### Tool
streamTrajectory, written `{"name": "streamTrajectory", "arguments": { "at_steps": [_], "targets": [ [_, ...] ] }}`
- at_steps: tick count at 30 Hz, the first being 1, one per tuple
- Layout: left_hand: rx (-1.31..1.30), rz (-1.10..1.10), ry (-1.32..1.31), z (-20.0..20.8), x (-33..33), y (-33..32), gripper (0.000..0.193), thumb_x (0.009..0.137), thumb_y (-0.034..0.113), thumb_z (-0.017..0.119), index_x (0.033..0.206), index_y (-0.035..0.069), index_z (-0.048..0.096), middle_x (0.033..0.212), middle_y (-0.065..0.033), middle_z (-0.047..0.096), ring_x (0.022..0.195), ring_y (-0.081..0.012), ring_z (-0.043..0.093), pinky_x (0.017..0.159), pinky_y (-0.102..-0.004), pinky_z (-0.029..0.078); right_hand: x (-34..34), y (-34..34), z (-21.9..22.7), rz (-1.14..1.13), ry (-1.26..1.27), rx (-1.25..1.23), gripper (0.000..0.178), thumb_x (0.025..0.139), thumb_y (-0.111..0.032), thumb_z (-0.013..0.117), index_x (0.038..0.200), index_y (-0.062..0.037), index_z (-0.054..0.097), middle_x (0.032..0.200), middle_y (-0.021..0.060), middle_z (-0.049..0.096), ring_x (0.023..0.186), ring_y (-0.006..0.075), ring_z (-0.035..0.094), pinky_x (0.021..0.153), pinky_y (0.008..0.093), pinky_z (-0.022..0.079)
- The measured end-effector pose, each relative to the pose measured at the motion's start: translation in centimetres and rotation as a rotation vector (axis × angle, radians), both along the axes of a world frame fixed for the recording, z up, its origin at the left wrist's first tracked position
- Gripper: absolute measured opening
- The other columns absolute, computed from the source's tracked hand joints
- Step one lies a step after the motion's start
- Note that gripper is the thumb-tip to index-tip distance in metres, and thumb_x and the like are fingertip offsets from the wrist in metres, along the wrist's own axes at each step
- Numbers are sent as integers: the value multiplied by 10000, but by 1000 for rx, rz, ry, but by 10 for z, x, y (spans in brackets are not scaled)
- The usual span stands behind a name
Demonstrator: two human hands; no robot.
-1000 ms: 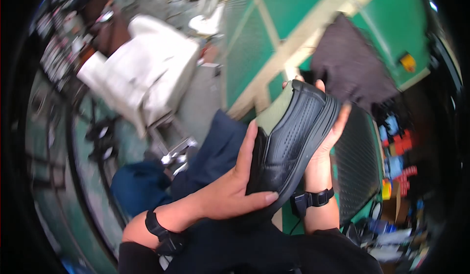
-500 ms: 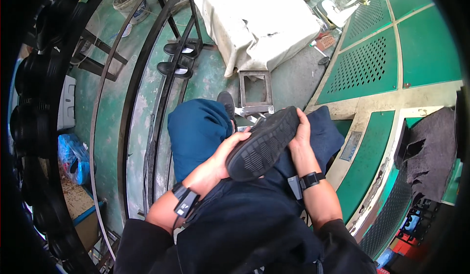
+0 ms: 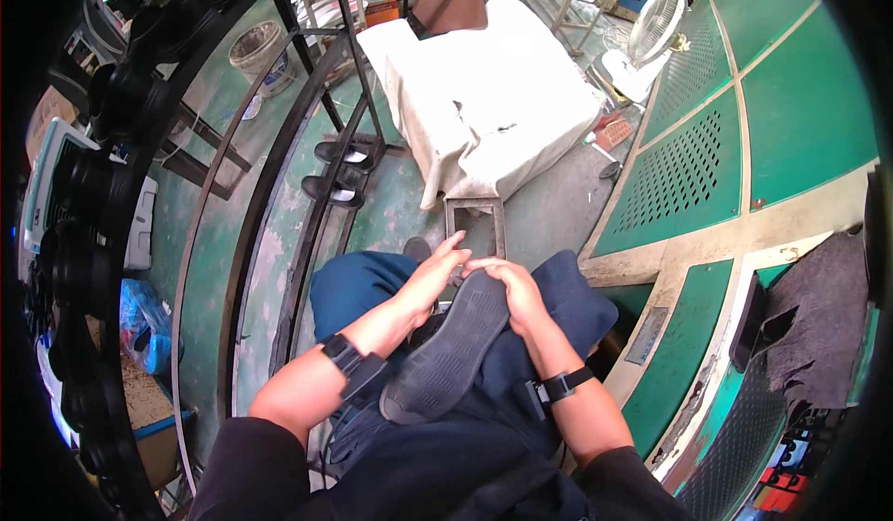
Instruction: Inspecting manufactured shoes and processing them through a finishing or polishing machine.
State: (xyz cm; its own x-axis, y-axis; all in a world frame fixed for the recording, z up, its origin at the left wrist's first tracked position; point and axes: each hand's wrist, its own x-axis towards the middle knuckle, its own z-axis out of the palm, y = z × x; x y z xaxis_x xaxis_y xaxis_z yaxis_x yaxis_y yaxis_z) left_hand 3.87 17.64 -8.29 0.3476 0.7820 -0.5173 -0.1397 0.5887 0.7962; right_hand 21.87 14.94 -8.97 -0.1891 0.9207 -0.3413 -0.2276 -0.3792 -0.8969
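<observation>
A black shoe (image 3: 445, 354) lies sole-up across my lap, its grooved dark sole facing the camera and its toe pointing away from me. My left hand (image 3: 435, 277) grips the far end of the shoe from the left side. My right hand (image 3: 513, 290) curls over the toe end from the right, fingers on the sole's edge. Both wrists wear black bands. My legs are in dark blue trousers (image 3: 372, 288).
A green perforated worktable (image 3: 707, 177) curves along my right, with a dark grey cloth (image 3: 819, 326) on it. Ahead stand a white-draped seat (image 3: 484, 102), a small metal stool frame (image 3: 476, 223), a white fan (image 3: 642, 37), and a black curved rack (image 3: 121, 149) with shoes at left.
The shoe has come down from in front of the worktable to my lap and been turned sole-up. My view has swung down and left toward the floor.
</observation>
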Motion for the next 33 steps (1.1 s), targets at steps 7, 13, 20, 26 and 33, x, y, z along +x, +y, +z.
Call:
{"name": "streamTrajectory", "arguments": {
  "at_steps": [7,13,20,26,33],
  "targets": [
    [-75,-88,-273,-43,25,0,393,982,267,528,1226,-10,664,1213,-102,683,1134,-188,629,1005,-302,460,-8,-14,-27,-115,43,197,317,894,-158,517,986,76,711,977,103,720,1010,199,629,947,308,447],
    [145,-2,-279,-12,8,-31,328,952,203,510,1091,-13,713,1095,-99,705,1063,-183,648,953,-284,478,-27,-35,-1,-100,-6,339,268,916,-97,532,1022,79,704,1166,161,700,1179,266,615,1051,370,427],
    [429,-215,-188,13,-2,-30,398,970,220,440,1149,-24,697,1158,-107,705,1120,-196,635,1028,-318,450,-29,-48,34,-55,-284,516,268,932,-136,528,952,60,710,1068,151,726,1080,263,654,981,363,469],
    [199,2,-282,31,0,-36,517,1018,359,396,1296,-4,637,1301,-129,646,1293,-243,540,1153,-356,320,-3,-13,32,-280,137,-22,514,977,-321,387,971,73,716,959,185,729,882,287,693,862,358,538],
    [1103,-58,-161,45,-6,-60,852,975,667,241,1062,-54,688,1107,-207,707,1183,-383,617,1144,-527,310,26,29,-21,-508,531,-308,735,922,-590,375,1173,48,641,1093,223,705,982,355,678,930,451,540]
  ]
}}
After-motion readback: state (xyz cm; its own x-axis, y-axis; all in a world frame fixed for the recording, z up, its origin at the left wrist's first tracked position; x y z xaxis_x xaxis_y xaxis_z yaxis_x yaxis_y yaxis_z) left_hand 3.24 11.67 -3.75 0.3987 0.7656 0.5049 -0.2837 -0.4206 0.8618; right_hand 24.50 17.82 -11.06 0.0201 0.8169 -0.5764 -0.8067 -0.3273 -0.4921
